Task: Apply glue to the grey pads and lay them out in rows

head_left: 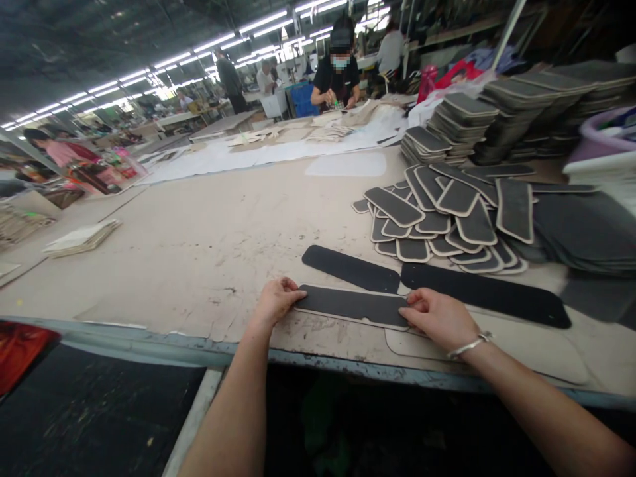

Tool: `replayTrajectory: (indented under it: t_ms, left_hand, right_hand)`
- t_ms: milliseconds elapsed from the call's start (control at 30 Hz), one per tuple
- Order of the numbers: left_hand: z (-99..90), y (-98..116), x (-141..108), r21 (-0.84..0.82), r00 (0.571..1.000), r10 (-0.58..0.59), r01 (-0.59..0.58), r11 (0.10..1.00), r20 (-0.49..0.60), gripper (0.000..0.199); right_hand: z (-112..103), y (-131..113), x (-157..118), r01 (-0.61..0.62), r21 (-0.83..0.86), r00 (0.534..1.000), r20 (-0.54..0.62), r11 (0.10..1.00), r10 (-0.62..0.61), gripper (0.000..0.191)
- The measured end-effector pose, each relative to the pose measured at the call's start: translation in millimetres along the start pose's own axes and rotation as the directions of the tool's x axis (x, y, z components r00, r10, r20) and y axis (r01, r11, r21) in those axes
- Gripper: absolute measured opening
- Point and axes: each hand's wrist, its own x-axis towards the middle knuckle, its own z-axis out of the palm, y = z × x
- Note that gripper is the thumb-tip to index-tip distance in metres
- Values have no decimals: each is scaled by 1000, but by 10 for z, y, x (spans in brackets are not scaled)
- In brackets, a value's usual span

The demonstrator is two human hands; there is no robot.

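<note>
A long dark grey panel with a pale edge [355, 306] lies near the front of the table, with a small notch on its near side. My left hand [279, 299] pinches its left end between thumb and fingers. At its right end my right hand [440, 319], with a bracelet on the wrist, grips the corner. Just behind it rests a narrow black strip [350, 267] with rounded ends. A wider black piece [487, 291] lies beyond my right hand, partly over a beige rounded sheet [527, 348].
Many grey pale-edged panels [447, 212] form a loose heap at the right, with tall stacks [527, 106] behind. A purple basket [596, 132] stands far right. The worktable [199, 245] ends at a worn front edge. Across it, a masked person [338, 76] handles pieces.
</note>
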Motion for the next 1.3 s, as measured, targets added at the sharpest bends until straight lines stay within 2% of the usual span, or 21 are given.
replayTrajectory:
  t_ms: [133, 267, 367, 500, 733, 933, 1100, 1300]
  left_hand:
    - [40, -32, 19, 45, 1000, 1, -1, 999, 3, 25]
    - [36, -38, 20, 132, 998, 27, -21, 991, -49, 26]
    - [15, -36, 12, 180, 998, 55, -50, 982, -21, 21]
    - [2, -42, 3, 167, 998, 60, -62, 984, 12, 14]
    - [9, -28, -24, 134, 1000, -16, 13, 991, 16, 5]
    - [17, -19, -34, 161, 998, -14, 25, 987, -64, 20]
    - [19, 26, -56, 246, 998, -14, 30, 969, -66, 18]
    - [45, 60, -80, 389, 994, 66, -27, 921, -85, 10]
  right_hand:
    - [0, -8, -3, 2, -42, 1000, -22, 999, -3, 21]
    - [-13, -35, -6, -4, -74, 999, -35, 997, 1, 21]
    - [-23, -45, -5, -38, -79, 999, -16, 996, 37, 25]
    - [-20, -42, -1, -54, -87, 998, -18, 995, 53, 27]
    - [-2, 62, 27, -17, -74, 1000, -14, 997, 16, 34]
    - [28, 193, 104, -64, -80, 998, -6, 995, 64, 45]
    - [48, 193, 115, -67, -87, 998, -3, 994, 67, 45]
    - [28, 85, 59, -61, -103, 998, -23, 993, 59, 37]
